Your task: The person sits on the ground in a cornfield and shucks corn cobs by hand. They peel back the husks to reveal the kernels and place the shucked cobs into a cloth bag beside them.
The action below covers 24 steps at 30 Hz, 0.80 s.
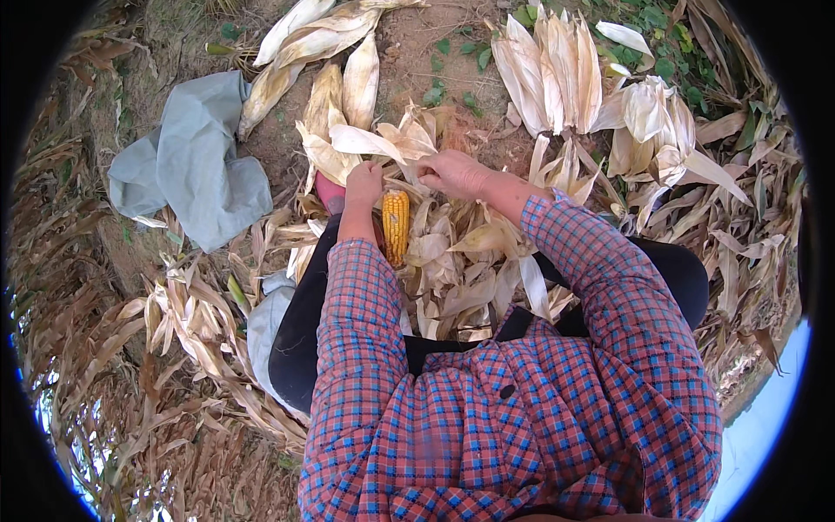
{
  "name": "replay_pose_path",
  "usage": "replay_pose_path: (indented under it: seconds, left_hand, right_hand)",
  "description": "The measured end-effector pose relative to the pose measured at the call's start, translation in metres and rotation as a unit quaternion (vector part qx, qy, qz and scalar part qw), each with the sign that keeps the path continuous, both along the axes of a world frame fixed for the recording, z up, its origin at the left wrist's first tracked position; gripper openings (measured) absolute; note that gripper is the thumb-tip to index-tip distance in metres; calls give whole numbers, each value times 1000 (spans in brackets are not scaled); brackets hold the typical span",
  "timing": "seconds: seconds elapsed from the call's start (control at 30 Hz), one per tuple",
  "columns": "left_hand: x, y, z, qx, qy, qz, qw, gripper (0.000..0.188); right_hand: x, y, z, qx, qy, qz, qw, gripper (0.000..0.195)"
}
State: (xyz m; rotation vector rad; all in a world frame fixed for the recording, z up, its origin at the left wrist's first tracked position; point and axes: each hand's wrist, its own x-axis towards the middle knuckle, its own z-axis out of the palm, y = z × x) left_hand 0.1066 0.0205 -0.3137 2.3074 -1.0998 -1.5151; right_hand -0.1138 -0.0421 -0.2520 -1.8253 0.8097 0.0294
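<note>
Dry corn husks (368, 143) lie spread between my two hands. My left hand (365, 181) is closed at the near edge of the pale husk leaves, its fingertips hidden from view. To its right, my right hand (453, 173) pinches the base of a dry husk leaf with bent fingers. Just below and between the hands is a bare ear of yellow corn (395, 225), lying lengthwise over the husks between my legs. A pile of loose husks (450, 254) fills the ground to the right of that ear.
A grey-green cloth (202, 156) lies crumpled on the soil at the left. Several husk bundles (554, 72) are at the upper right, near low green plants (659, 39). Dry corn stalks and leaves (85, 313) cover the left side. A pink shoe (329, 194) shows beside my left hand.
</note>
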Motion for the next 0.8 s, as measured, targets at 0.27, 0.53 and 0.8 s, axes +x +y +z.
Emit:
replay_pose_path:
  seconds: [0.27, 0.53, 0.8]
  left_hand:
    - [-53, 94, -19, 117, -173, -4, 978, 78]
    - [-20, 38, 97, 44, -173, 9, 984, 75]
    - [85, 123, 374, -465, -64, 240, 850, 71]
  right_hand:
    - [17, 62, -20, 60, 76, 71, 993, 20]
    - [19, 24, 20, -2, 141, 66, 988, 22]
    - [2, 5, 65, -85, 24, -30, 996, 26]
